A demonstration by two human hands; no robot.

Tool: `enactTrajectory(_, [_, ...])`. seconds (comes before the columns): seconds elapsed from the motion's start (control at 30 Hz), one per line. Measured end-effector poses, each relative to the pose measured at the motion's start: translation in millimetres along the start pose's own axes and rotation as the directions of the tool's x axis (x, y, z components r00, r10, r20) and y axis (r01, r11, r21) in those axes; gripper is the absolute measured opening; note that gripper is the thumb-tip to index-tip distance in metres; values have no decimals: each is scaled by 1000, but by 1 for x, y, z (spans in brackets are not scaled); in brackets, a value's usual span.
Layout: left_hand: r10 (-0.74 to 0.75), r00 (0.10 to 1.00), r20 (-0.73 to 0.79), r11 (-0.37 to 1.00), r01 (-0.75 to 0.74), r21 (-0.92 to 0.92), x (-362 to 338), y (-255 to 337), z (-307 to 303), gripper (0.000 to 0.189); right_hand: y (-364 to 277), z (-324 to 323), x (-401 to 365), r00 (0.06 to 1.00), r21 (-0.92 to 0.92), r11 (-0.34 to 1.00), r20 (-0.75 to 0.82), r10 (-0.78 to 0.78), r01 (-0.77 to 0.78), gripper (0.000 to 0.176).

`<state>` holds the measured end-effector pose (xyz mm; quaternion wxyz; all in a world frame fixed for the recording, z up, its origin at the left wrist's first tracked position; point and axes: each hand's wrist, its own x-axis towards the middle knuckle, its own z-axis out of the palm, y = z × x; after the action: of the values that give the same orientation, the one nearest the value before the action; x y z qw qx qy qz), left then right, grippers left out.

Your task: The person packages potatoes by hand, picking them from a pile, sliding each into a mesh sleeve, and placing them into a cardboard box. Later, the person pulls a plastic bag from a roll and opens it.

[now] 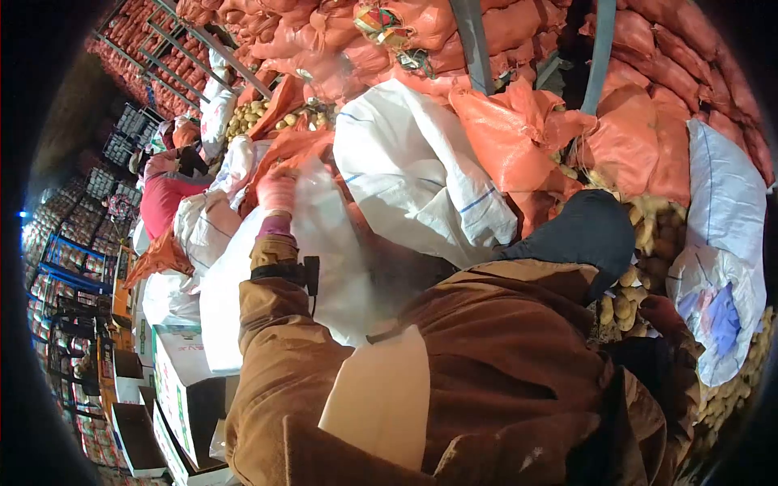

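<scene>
My left hand [277, 191], in a pinkish glove, is closed on the upper edge of a white sack [324, 243], which is partly blurred. Beyond it, another white sack [397, 162] with blue stripes lies against orange mesh sacks [519, 146]. On the right, in shadow, my right hand [660, 312] in a dark red glove is beside loose potatoes [624, 308]; its fingers are too dark to make out. A dark rounded cloth shape [587, 235] is between the orange sacks and my brown jacket.
Stacked orange sacks [324, 40] rise behind grey metal posts [472, 44]. Open cardboard boxes [182, 381] stand at lower left. A co-worker in red [162, 198] bends near more potatoes [247, 119]. A white sack [725, 194] leans at the right.
</scene>
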<state>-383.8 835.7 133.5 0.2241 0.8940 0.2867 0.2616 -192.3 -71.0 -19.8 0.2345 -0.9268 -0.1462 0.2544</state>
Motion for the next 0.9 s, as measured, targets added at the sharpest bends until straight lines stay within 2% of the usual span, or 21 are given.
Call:
enactTrajectory(0.07, [-40,949,-314,999,41,-3,-1,36,-22,32,-11,0,-8,999,80,996,16,37,-38,36])
enactTrajectory(0.1, [-94,898,-430,957,200,210,1,71,-38,32,-28,-5,-15,995,126,988,57,86,-92,36])
enactTrajectory(0.17, [144,840,-523,977,-35,212,45,58,-61,33,-29,-4,-18,991,161,979,76,110,-121,35])
enactTrajectory(0.23, [462,686,-562,845,-148,514,48,135,-77,28,-11,4,-14,997,137,988,30,68,-71,32])
enactTrajectory(0.3, [572,497,-653,816,-430,387,52,227,-62,22,-22,1,-17,999,37,999,-13,33,-32,33])
enactTrajectory(0.33, [644,325,-693,655,-702,280,48,283,-41,19,-26,-5,-20,999,-15,1000,-39,21,-22,33])
enactTrajectory(0.37, [710,190,-678,422,-886,194,54,330,-13,22,-16,-4,-14,987,73,997,-163,6,6,32])
enactTrajectory(0.4, [742,178,-647,356,-921,155,18,389,21,29,-6,-2,-8,957,157,987,-290,6,41,31])
enactTrajectory(0.43, [782,98,-615,207,-972,109,-4,431,61,32,-9,-8,-7,941,372,926,-333,62,70,34])
enactTrajectory(0.47, [816,16,-578,55,-997,50,-25,474,101,35,-33,-17,-16,881,483,816,-469,-63,316,37])
enactTrajectory(0.5, [923,59,-380,62,-998,-3,-81,518,114,31,-33,-21,-28,748,311,880,-660,-72,360,46])
enactTrajectory(0.53, [965,14,-260,-26,-989,-149,-122,554,149,27,-14,-14,-25,672,525,691,-736,76,497,52])
enactTrajectory(0.57, [925,116,-363,-99,-847,-523,-164,577,214,22,-73,-41,-58,786,754,346,-615,71,559,55])
enactTrajectory(0.6, [947,-11,-322,-182,-842,-507,-216,596,235,23,-100,-51,-77,803,814,22,-577,149,580,55])
enactTrajectory(0.63, [950,-138,-281,-267,-828,-494,-267,605,246,25,-88,-44,-89,689,686,317,-714,123,655,50])
enactTrajectory(0.67, [901,-180,-395,-399,-701,-591,-307,611,252,27,-76,-36,-102,552,494,586,-829,94,642,46])
enactTrajectory(0.73, [861,-398,-317,-509,-660,-552,-349,613,239,30,-60,-30,-119,434,125,847,-891,-133,516,38])
enactTrajectory(0.77, [824,-494,-277,-560,-641,-525,-361,617,238,32,-54,-43,-130,432,26,803,-853,-293,595,35])
enactTrajectory(0.8, [793,-501,-347,-596,-515,-617,-369,620,249,36,-49,-57,-141,418,-60,737,-791,-446,673,33])
enactTrajectory(0.87, [756,-478,-448,-607,-255,-752,-379,620,279,44,-46,-60,-167,657,471,633,-750,-81,615,30])
enactTrajectory(0.9, [749,-456,-481,-590,-127,-798,-382,621,292,48,-47,-52,-179,812,892,266,-445,378,365,28])
